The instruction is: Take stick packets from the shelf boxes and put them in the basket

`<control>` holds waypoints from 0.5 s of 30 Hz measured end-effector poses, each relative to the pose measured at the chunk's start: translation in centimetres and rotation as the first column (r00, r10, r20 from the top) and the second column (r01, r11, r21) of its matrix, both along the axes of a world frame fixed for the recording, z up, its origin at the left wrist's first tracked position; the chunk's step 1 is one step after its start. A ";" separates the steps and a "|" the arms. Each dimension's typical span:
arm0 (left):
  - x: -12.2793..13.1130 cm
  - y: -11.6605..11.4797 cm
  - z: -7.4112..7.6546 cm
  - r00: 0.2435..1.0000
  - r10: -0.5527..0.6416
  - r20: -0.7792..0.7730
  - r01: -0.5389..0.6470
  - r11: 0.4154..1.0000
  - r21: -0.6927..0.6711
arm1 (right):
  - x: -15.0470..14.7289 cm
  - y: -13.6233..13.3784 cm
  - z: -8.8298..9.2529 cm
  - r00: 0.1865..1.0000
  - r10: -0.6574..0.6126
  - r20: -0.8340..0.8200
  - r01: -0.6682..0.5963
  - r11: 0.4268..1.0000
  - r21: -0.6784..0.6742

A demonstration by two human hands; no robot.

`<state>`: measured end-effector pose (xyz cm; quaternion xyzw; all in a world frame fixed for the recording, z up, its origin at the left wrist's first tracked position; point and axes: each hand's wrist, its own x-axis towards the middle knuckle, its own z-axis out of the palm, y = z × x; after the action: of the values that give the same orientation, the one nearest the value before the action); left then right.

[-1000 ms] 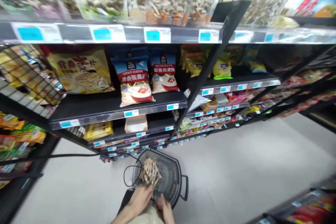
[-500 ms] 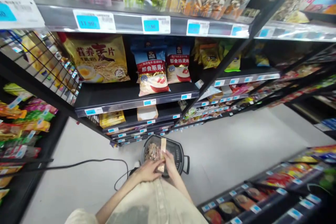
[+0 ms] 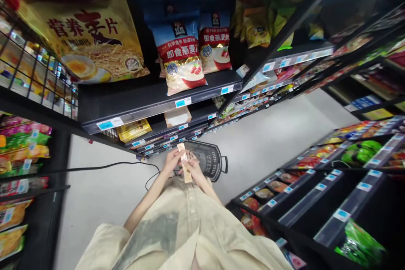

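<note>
Both my hands meet in front of me over the shop floor. My left hand [image 3: 171, 161] and my right hand [image 3: 193, 171] are closed on a slim beige sachet [image 3: 184, 166], held upright between them. Just behind the hands a black shopping basket [image 3: 211, 161] stands on the floor, with a bag of small beige sachets partly hidden in it by my hands. My cream shirt fills the bottom of the view.
Black shelves on the left hold a large yellow oat bag [image 3: 91, 42] and two blue-and-red oat bags [image 3: 182, 59]. A lower display of packets [image 3: 316, 177] runs along the right. A black cable [image 3: 104, 166] lies on the grey floor.
My hands have lifted one slim sachet up out of the basket and brought it close to my body. The view has tilted downward and closer to the shelves.
</note>
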<state>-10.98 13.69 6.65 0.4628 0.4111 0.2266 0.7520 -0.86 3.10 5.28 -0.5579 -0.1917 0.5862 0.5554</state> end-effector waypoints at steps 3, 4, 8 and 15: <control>-1.0 1.0 0.0 0.992 0.122 0.031 -0.122 0.992 -0.010 | -0.5 0.5 0.3 0.998 0.067 0.007 -0.067 0.998 -0.016; -1.2 1.4 0.0 0.989 0.143 0.040 -0.143 0.990 -0.012 | -0.5 0.7 0.3 0.996 0.089 0.012 -0.088 0.996 -0.021; -1.9 2.5 0.0 0.983 0.177 0.036 -0.177 0.984 -0.017 | -0.8 1.7 0.3 0.992 0.123 0.020 -0.123 0.992 -0.019; -2.0 3.4 -0.1 0.977 0.209 0.048 -0.206 0.976 -0.064 | -1.6 2.8 0.7 0.997 0.074 -0.034 -0.075 0.997 -0.026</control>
<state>-12.95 17.08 6.57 0.3887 0.4432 0.3043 0.7483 -2.44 5.90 5.95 -0.5481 -0.1949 0.6182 0.5287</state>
